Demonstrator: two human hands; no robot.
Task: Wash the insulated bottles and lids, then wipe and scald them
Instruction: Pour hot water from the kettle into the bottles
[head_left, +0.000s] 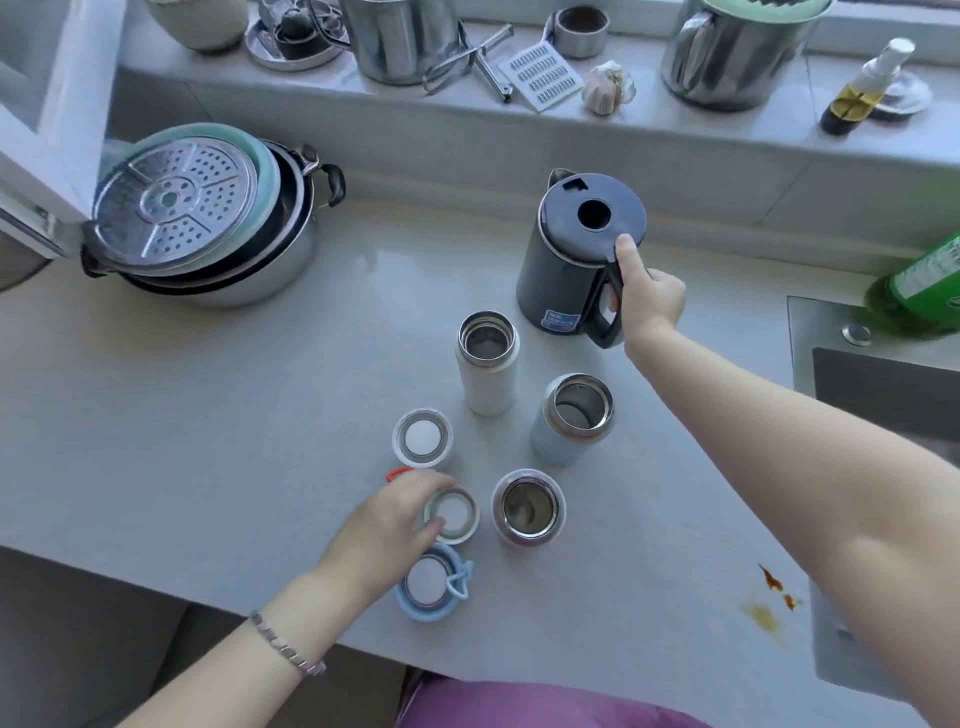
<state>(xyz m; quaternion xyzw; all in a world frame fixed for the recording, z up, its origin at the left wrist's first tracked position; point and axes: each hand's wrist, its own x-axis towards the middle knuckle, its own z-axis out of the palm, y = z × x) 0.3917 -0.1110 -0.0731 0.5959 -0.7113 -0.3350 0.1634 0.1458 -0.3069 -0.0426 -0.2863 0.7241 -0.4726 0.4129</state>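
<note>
Three open insulated bottles stand on the grey counter: a white one (487, 364), a pale blue one (570, 421) and a third (528, 508) nearest me. Three lids lie upside down to their left: a white lid (422, 437), a lid with a red loop (451, 515) and a blue lid (428, 583). My left hand (387, 530) pinches the rim of the red-loop lid. My right hand (647, 296) grips the handle of a dark electric kettle (576, 254) standing behind the bottles, thumb on its lid.
A stack of pots with a perforated steamer plate (176, 202) sits at the back left. The window ledge holds steel pots (727, 57), a grater, garlic and an oil bottle (857, 93). The sink (883, 384) and a green bottle (924, 291) are at right. Brown stains (774, 597) mark the counter.
</note>
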